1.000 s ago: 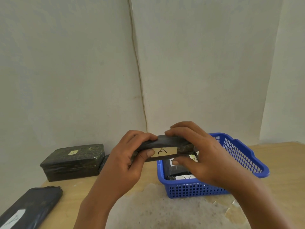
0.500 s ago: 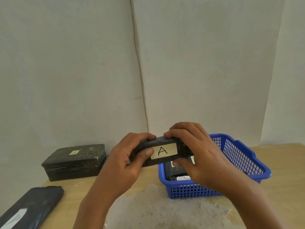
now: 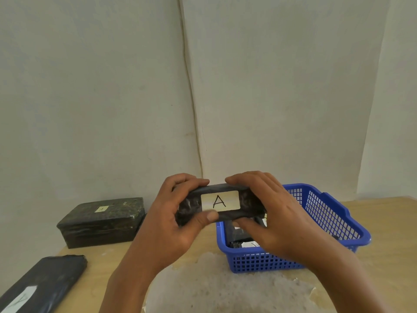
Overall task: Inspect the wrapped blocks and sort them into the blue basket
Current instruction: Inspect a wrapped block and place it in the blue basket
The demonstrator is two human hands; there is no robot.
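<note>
Inspection step. Both hands hold one wrapped block [image 3: 220,203] up in the air, above the near-left corner of the basket [image 3: 327,213]. Left hand [image 3: 173,220] grips its left end, thumb on the front face under the label [image 3: 220,201]; right hand [image 3: 266,211] grips the right end, fingers curled over the top. Label faces camera, reads "A".

Basket sits on the surface [image 3: 388,222], already has wrapped blocks inside. Two more outside it: a box-shaped block [image 3: 101,222] at the wall, a flat block [image 3: 42,283] near left.

Next, probably: lower the held block into the basket. Needs a short move right and down, clearing the rim, fitting beside the ones already in.
</note>
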